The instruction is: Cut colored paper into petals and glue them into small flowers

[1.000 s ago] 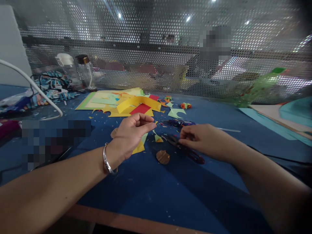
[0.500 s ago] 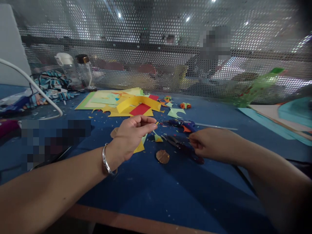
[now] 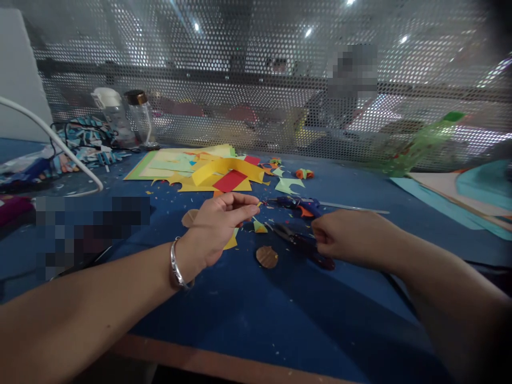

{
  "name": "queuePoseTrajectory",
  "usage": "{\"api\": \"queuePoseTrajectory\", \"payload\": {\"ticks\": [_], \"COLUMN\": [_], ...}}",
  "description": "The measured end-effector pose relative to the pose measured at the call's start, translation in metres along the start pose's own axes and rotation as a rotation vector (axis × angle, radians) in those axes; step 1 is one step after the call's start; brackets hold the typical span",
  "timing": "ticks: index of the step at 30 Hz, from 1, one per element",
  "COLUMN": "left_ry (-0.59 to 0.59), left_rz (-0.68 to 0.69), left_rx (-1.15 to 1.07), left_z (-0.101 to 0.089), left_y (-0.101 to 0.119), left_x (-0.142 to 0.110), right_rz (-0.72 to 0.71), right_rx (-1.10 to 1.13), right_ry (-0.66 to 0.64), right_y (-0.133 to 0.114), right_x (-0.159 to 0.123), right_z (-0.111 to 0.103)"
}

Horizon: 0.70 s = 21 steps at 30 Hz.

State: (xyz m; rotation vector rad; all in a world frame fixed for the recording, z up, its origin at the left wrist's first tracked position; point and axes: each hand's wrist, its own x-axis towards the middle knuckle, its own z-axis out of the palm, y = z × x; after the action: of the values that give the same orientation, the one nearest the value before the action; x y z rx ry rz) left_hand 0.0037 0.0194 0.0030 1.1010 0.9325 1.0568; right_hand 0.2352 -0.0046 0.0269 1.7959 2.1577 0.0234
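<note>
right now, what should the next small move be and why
Probably tilt the blue glue gun slightly away from the left hand: its front end points toward the fingertips pinching a small yellow scrap, and looks close to them. The right hand appears curled around the gun's handle, so it seems placed to do this.

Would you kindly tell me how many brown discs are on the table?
2: one brown disc beside the scissors, another brown disc partly hidden behind the left hand. More may be hidden.

Blue glue gun (image 3: 296,202), nozzle (image 3: 275,201) to L, orange trigger (image 3: 306,212), pale rear stick (image 3: 354,207), yel. bit (image 3: 260,204) nr nozzle
</note>
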Motion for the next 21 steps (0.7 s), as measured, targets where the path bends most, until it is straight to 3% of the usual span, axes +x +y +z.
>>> {"api": "queuePoseTrajectory", "payload": {"ticks": [13, 21], "left_ry": [-0.013, 0.001], "left_rz": [-0.002, -0.016], "left_rx": [-0.004, 0.002], "left_z": [0.000, 0.001], "left_y": [-0.001, -0.001], "left_x": [0.001, 0.000], "right_rz": [0.006, -0.032], "right_rx": [-0.040, 0.045], "right_ry": [0.051, 0.137], "right_y": [0.003, 0.007], "right_x": [0.005, 0.009], "right_z": [0.008, 0.012]}}
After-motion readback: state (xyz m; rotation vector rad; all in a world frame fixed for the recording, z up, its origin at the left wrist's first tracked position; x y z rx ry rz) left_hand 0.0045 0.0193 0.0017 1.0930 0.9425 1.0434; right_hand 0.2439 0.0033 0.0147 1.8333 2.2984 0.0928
